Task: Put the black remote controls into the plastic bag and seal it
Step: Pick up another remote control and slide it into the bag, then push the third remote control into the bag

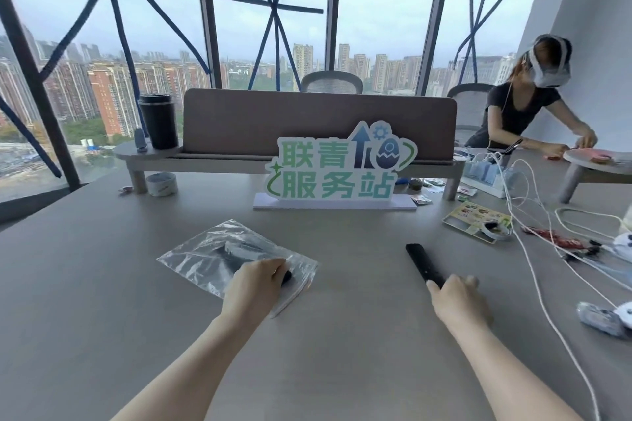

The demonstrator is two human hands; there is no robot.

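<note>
A clear plastic bag (205,256) lies flat on the grey table, left of centre. One black remote (236,255) is partly inside it, its near end sticking out under my fingers. My left hand (254,284) is closed on that near end at the bag's mouth. A second black remote (422,265) lies bare on the table to the right, pointing away from me. My right hand (455,301) rests on its near end, fingers curled around it.
A green and white sign (337,167) stands behind on a white base. White cables (533,249), a power strip and small packets clutter the right side. A tape roll (161,184) and a raised shelf with a black mug sit at the back. Another person works at the far right.
</note>
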